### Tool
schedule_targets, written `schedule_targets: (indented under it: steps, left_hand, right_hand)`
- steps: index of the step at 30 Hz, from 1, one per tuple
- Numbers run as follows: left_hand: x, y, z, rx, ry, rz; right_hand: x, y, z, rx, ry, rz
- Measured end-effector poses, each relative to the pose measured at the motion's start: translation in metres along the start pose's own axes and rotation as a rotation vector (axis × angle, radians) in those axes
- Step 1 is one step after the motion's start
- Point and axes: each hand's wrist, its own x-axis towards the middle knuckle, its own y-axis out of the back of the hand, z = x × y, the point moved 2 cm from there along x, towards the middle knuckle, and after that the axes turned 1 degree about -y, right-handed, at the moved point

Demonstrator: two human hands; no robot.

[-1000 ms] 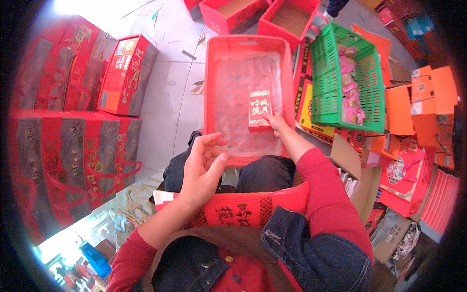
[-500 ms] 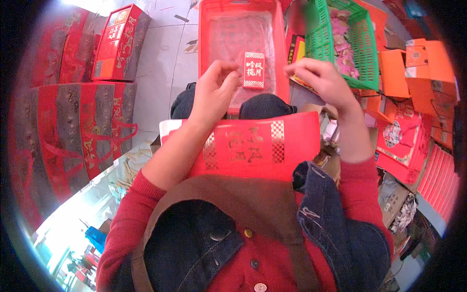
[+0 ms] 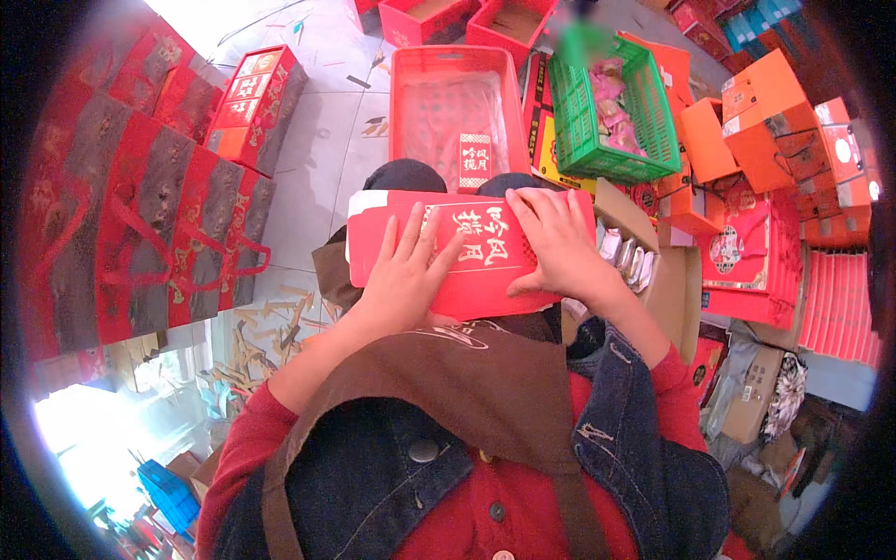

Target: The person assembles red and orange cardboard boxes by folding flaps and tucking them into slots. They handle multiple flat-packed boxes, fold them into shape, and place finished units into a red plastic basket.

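A stack of flat red cartons (image 3: 476,285) with gold lettering lies across my lap. On its left half rests my left hand (image 3: 406,275), fingers spread flat over the top. My right hand (image 3: 560,247) grips the right end, fingers toward the far edge and thumb nearer me. Beyond my knees is a shallow red plastic crate (image 3: 401,112). A small red box (image 3: 474,161) with white lettering stands in the near right part of the crate, partly hidden behind my knee and the cartons.
Red and dark gift bags (image 3: 131,252) stand in rows at left, beside a long red box (image 3: 250,107). A green basket (image 3: 653,168) holds pink packets. Orange boxes (image 3: 765,103) pile up at right, near an open cardboard box (image 3: 667,280) of small packets.
Both hands have come down from over the crate onto the red cartons in my lap. The view has shifted, showing more red boxes beyond the crate.
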Motion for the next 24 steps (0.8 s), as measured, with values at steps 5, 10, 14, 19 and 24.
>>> schedule_targets:
  steps: [5, 10, 14, 19, 24]
  left_hand:
    - [-0.017, -0.010, 0.001, 0.092, -0.006, 0.037]
    - [-0.005, -0.032, -0.008, 0.115, -0.070, 0.114]
    - [-0.013, -0.022, -0.009, 0.261, -0.033, -0.034]
    - [-0.007, -0.018, -0.004, 0.285, -0.049, -0.047]
    - [-0.003, -0.030, -0.008, 0.346, -0.096, 0.017]
  right_hand:
    - [0.020, -0.007, -0.005, 0.016, 0.130, -0.058]
    - [0.038, -0.027, 0.005, 0.043, 0.186, 0.064]
    - [0.048, -0.013, -0.021, -0.159, 0.193, -0.005]
    - [0.046, -0.009, -0.030, -0.221, 0.127, 0.008]
    - [0.047, -0.006, -0.028, -0.215, 0.134, 0.062]
